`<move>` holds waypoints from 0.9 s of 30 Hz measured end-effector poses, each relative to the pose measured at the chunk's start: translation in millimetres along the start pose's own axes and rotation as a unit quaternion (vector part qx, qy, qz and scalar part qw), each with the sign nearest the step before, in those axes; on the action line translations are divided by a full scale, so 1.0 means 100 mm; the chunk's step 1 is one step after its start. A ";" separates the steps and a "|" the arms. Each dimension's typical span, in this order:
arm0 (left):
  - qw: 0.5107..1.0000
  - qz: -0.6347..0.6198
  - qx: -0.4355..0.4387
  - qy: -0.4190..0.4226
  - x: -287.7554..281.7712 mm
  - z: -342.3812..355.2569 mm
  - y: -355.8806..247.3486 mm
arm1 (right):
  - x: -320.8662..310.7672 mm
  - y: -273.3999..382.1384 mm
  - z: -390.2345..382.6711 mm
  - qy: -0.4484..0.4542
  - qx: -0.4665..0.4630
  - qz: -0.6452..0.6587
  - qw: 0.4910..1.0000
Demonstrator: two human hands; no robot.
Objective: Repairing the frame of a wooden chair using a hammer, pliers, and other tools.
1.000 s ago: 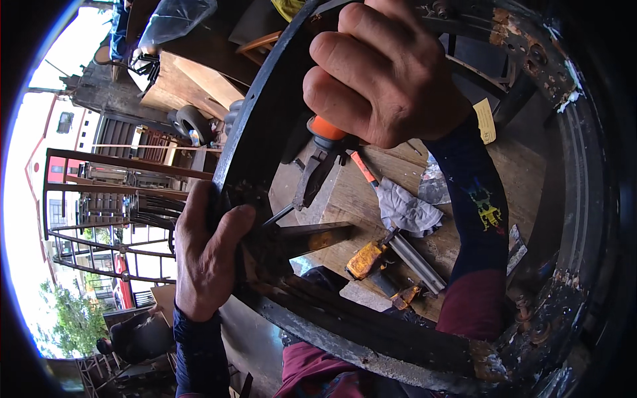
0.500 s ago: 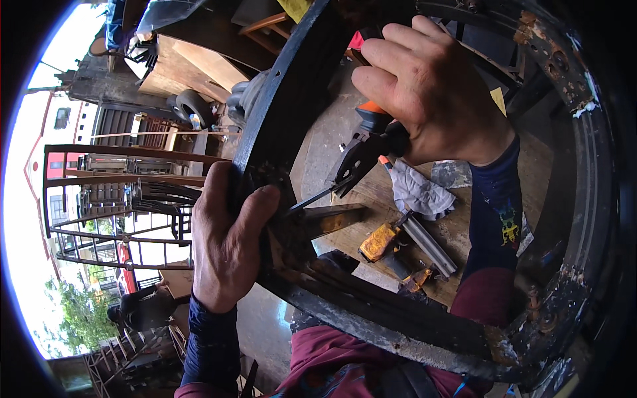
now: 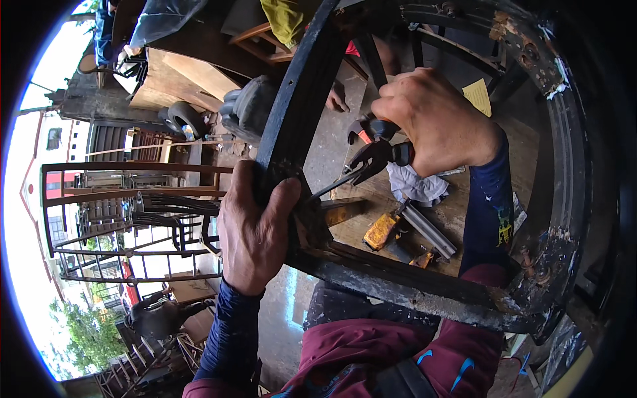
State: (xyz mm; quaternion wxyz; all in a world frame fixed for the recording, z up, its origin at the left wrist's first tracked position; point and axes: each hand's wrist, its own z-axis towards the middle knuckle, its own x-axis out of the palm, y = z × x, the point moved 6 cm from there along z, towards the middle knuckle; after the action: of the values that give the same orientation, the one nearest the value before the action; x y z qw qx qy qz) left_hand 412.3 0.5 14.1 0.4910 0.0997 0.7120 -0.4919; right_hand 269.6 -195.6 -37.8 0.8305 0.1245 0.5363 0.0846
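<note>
My left hand (image 3: pixel 255 229) is wrapped round the left corner of a dark, worn wooden frame (image 3: pixel 398 288), its thumb on the inner side. Inside the frame, my right hand (image 3: pixel 434 119) is closed on dark pliers (image 3: pixel 371 159) with black and orange parts. A thin metal rod (image 3: pixel 334 187) runs from the jaws to the frame's corner near my left thumb; its far end is hidden. Flaking paint and old wood show on the frame's right side.
Below lie a yellow tool (image 3: pixel 381 232), a grey metal bar (image 3: pixel 430 229) and a whitish cloth (image 3: pixel 415 186) on a wooden board. Another person's hand (image 3: pixel 337 98) is just beyond the frame's left bar. Tyres (image 3: pixel 186 118) and wooden furniture frames (image 3: pixel 133 192) stand at the left.
The frame's left corner and my left hand have shifted right in view. My right hand has come lower with the pliers, which have turned. The other person's hand has come into sight.
</note>
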 end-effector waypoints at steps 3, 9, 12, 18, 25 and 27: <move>1.000 0.011 0.005 0.004 -0.01 0.00 0.00 | 0.01 0.03 -0.03 0.034 0.018 0.021 0.999; 1.000 0.014 -0.004 0.004 0.00 0.02 -0.01 | -0.09 0.18 -0.11 -0.114 0.079 0.046 0.989; 0.999 -0.009 0.032 -0.010 -0.01 0.00 -0.05 | 0.00 0.24 -0.24 -0.228 0.069 0.033 0.971; 1.000 0.012 0.016 0.002 0.00 -0.01 -0.01 | 0.48 0.19 -0.26 -0.343 0.086 0.150 0.923; 1.000 0.017 0.015 -0.003 0.00 0.01 -0.04 | 0.76 0.18 -0.02 -0.486 0.077 0.323 0.808; 1.000 0.025 0.011 -0.005 0.00 0.00 -0.04 | 0.74 0.14 -0.10 -0.501 0.100 0.161 0.845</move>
State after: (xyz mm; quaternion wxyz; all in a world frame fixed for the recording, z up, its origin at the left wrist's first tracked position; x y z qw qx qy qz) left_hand 409.7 -1.4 16.7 0.5055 0.1201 0.7013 -0.4880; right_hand 290.7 -160.5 -101.5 0.9440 0.3165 0.0254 0.0892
